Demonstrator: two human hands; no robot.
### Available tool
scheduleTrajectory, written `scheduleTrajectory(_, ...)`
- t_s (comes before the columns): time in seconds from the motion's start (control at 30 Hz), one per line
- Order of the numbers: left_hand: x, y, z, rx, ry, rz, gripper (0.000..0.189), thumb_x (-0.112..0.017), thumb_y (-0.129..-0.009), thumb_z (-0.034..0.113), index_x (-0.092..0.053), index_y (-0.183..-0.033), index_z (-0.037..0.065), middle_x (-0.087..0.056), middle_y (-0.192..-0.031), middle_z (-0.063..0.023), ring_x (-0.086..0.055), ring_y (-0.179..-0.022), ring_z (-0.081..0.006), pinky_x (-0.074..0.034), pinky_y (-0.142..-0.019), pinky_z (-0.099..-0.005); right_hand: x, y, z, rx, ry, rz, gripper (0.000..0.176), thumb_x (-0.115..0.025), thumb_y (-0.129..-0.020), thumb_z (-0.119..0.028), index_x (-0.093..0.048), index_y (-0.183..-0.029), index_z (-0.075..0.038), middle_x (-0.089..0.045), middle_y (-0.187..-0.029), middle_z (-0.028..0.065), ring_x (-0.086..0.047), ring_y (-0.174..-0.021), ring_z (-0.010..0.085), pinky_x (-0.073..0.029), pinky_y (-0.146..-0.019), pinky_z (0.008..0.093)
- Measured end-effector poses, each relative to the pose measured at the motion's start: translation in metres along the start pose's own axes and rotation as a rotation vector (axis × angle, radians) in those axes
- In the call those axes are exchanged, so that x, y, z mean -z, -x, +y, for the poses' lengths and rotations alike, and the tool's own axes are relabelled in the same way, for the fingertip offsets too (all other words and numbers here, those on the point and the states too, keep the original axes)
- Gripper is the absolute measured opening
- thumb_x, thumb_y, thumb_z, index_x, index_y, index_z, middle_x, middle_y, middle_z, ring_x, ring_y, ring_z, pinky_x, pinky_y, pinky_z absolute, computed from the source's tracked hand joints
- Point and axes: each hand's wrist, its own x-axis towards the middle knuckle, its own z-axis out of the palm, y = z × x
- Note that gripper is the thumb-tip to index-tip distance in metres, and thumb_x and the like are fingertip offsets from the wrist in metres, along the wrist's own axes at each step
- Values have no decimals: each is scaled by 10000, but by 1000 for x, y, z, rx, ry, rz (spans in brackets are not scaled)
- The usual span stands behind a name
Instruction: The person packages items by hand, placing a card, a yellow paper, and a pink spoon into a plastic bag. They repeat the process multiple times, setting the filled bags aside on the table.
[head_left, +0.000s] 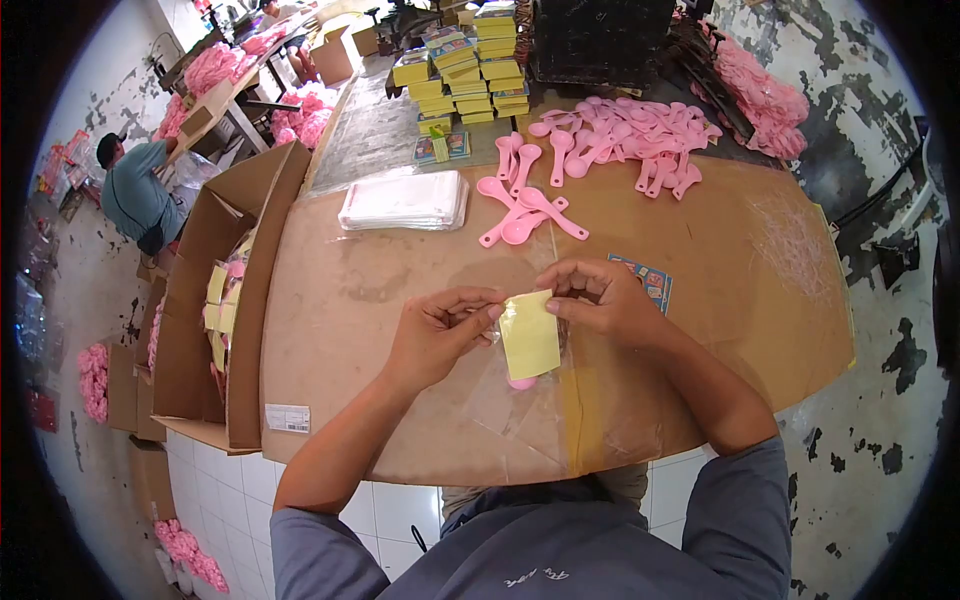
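A yellow card (532, 340) is held up in front of me over the cardboard-covered table, with a clear plastic bag (497, 400) around and below it. The rounded end of a pink measuring spoon (522, 383) shows under the card's lower edge; the rest of it is hidden. My left hand (447, 328) pinches the bag at the card's upper left corner. At the upper right corner, thumb and fingers of my right hand (603, 302) are closed on the card. Just beyond my right hand lies a blue printed card (652, 284), partly covered by it.
Ahead are a stack of clear bags (403, 201), loose pink spoons (620, 130) and piled yellow card bundles (460, 75). An open cardboard box (245, 330) with packed pieces stands at the left edge. Another person (140, 190) sits further left.
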Motion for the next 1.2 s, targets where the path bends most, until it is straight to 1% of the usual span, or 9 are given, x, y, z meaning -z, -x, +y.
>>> scheduleTrajectory(0.43, -6, 2, 9, -217, 78, 35, 342, -724, -975, 116, -652, -1284, -12, -746, -1061, -56, -663, -811, -65, -557, -716, -227, -4, 2, -13, -23, -15, -104, 370, -699, -933, -5, -594, -1286, 25, -675, -1039, 29, -641, -950, 100, -517, -843, 269)
scheduleTrajectory(0.57, 5, 3, 15, -88, -67, -106, 337, -745, -950, 98, -654, -1255, -13, -728, -976, -55, -675, -807, -92, -575, -722, -266, -4, 1, -17, 39, -82, -9, 342, -698, -924, -24, -636, -1259, 3, -695, -1052, 41, -656, -954, 111, -519, -833, 277)
scheduleTrajectory(0.63, 20, 1, 27, -46, -48, -60, 290, -744, -946, 91, -662, -1206, -8, -713, -927, -50, -684, -814, -107, -580, -724, -281, 7, 4, -33, 148, 305, 115, 313, -703, -913, -63, -667, -1221, -17, -706, -1068, 57, -672, -957, 135, -523, -837, 298)
scheduleTrajectory(0.77, 81, -5, 43, -501, 207, 445, 220, -700, -991, 211, -638, -1093, 26, -693, -1048, -53, -695, -934, -143, -580, -755, -289, 54, 12, -40, 140, 725, 218, 292, -705, -896, -143, -704, -1170, -43, -713, -1090, 101, -693, -980, 205, -531, -850, 353)
scheduleTrajectory(0.83, 114, -5, 59, -688, 427, 669, 312, -592, -1055, 295, -616, -1214, 28, -672, -1177, -61, -658, -1058, -149, -563, -847, -303, 72, 19, -40, 129, 828, 296, 318, -715, -893, -170, -698, -1180, -33, -701, -1103, 119, -686, -1003, 238, -531, -868, 374)
scheduleTrajectory(0.93, 99, -1, 75, -607, 567, 684, 477, -508, -1079, 439, -584, -1356, 59, -655, -1238, -49, -626, -1149, -161, -514, -961, -342, 93, 29, -31, 72, 923, 351, 365, -748, -875, -214, -694, -1179, -20, -679, -1113, 134, -672, -1031, 278, -529, -891, 394)
scheduleTrajectory(1.0, 97, -17, 30, -576, 232, 499, 512, -490, -1069, 456, -581, -1375, 55, -629, -1293, -65, -591, -1192, -170, -475, -1006, -371, 104, 34, -22, 14, 977, 306, 396, -780, -852, -236, -692, -1167, -12, -664, -1110, 137, -665, -1035, 292, -528, -903, 395)
scheduleTrajectory(1.07, 60, -19, 16, -359, -91, 346, 372, -619, -989, 310, -681, -1246, 48, -664, -1155, -50, -629, -984, -149, -494, -850, -335, 110, 40, -15, -51, 1041, 207, 426, -815, -823, -248, -690, -1150, -6, -648, -1101, 137, -661, -1028, 297, -527, -913, 389)
scheduleTrajectory(1.2, -13, -9, -1, -429, -851, 86, 299, -834, -824, 232, -752, -1061, 70, -647, -1011, -76, -630, -892, -194, -498, -769, -362, 109, 40, -18, -87, 937, 194, 416, -865, -771, -199, -695, -1099, -9, -639, -985, 114, -642, -937, 256, -524, -844, 371)
